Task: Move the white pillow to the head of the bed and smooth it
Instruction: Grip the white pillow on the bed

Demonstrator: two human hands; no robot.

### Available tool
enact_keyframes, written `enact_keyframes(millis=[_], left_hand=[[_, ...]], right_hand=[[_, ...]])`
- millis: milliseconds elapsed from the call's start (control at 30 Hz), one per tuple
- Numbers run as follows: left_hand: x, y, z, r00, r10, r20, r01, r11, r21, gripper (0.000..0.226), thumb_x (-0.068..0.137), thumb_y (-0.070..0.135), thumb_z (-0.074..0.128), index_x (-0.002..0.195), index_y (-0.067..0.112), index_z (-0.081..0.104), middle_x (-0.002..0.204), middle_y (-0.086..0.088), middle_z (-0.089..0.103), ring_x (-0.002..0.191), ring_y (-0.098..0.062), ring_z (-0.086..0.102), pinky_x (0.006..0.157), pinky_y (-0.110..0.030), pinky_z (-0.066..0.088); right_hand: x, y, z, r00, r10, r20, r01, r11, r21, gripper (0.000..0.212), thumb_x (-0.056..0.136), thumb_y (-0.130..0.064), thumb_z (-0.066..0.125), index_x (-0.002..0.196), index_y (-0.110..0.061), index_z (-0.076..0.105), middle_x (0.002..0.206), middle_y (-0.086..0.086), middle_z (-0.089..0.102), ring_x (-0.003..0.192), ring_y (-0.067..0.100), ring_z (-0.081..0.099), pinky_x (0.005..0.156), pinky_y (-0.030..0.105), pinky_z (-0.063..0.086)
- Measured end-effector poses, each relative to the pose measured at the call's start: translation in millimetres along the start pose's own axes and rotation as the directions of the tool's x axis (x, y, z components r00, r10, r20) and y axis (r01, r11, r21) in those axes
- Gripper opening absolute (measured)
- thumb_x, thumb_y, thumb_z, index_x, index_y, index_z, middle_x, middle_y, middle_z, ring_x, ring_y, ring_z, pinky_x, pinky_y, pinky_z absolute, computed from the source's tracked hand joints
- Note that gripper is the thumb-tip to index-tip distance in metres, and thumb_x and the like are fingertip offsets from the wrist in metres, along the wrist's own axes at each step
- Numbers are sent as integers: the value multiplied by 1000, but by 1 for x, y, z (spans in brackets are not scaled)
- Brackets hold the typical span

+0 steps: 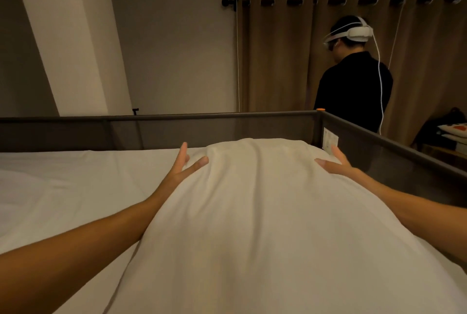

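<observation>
The white pillow (252,212) lies lengthwise on the bed, its far end close to the grey rail in the far right corner. My left hand (180,169) rests on the pillow's far left side with fingers spread apart. My right hand (334,162) lies flat against the far right side, fingers apart too, next to the side rail. Both forearms run along the pillow's two sides. Neither hand grips the fabric.
A white sheet (63,187) covers the mattress to the left. A dark grey mesh rail (202,126) borders the far end and right side. Behind it a person in black with a white headset (353,86) stands before brown curtains (278,60).
</observation>
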State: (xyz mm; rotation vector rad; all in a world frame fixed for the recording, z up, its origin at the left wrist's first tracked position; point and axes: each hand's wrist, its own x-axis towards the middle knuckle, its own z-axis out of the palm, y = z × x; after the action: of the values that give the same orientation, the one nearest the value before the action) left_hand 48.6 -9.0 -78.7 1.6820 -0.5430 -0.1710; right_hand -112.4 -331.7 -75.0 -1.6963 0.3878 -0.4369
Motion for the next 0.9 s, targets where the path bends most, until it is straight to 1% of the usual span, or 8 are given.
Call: enact_keyframes(millis=[67,233,367,467,567,667,767,900], left_hand=[[-5,10,-3,994,38,98,-44,997,59,110,50,79,65,145,45,20,139,15,31,121,-8,37,83,-22,42],[-9,23,-20,988,41,146,-59,990,127,39,83,40,62,118,48,47,137,6,47,107,-10,53,71,-16,46],[-19,0,-18,982,-47,185,9,980,199,47,75,46,68,118,48,51,134,7,48,113,-18,53,82,-26,48],[-24,-13,-15,974,-116,194,79,978,193,43,70,56,70,110,47,56,126,10,57,109,-15,58,73,-20,49],[-23,-11,-16,970,-108,218,75,985,157,73,55,81,62,119,48,56,122,19,60,103,-2,63,71,-16,51],[-21,-3,-15,957,-147,250,95,973,210,97,49,78,68,137,51,37,137,16,43,121,-16,52,89,-30,48],[-21,7,-10,964,-52,260,-37,944,328,88,57,65,70,136,55,33,152,12,30,134,-22,38,95,-29,39],[-27,26,-10,959,62,276,-160,923,350,75,63,65,71,130,61,37,157,16,20,137,-16,32,96,-25,34]], right_hand=[[-11,-13,3,993,-72,94,77,996,-46,116,48,-55,83,146,-40,22,157,0,22,133,30,36,94,42,39],[-37,-34,-1,946,-53,320,92,990,-108,66,56,-45,83,115,-49,51,132,-9,46,111,21,56,80,34,53],[-56,-8,-4,916,74,395,5,981,-194,71,58,-50,81,122,-52,49,129,-12,50,102,18,64,75,29,56],[-56,8,-5,903,146,404,-59,974,-220,68,62,-58,77,122,-55,46,134,-13,45,111,20,58,78,31,57],[-51,12,-5,893,169,416,-117,982,-148,64,66,-60,74,124,-53,47,134,-6,50,112,26,61,88,44,54],[-50,11,6,920,96,379,-33,985,-170,73,62,-64,74,126,-61,40,138,-19,42,115,14,56,82,30,56],[-48,1,16,936,-15,352,91,975,-201,78,61,-63,74,128,-66,34,137,-28,35,112,3,49,70,17,52],[-49,-18,21,924,-122,362,232,933,-277,78,68,-57,70,135,-61,30,141,-26,27,120,7,38,84,19,40]])
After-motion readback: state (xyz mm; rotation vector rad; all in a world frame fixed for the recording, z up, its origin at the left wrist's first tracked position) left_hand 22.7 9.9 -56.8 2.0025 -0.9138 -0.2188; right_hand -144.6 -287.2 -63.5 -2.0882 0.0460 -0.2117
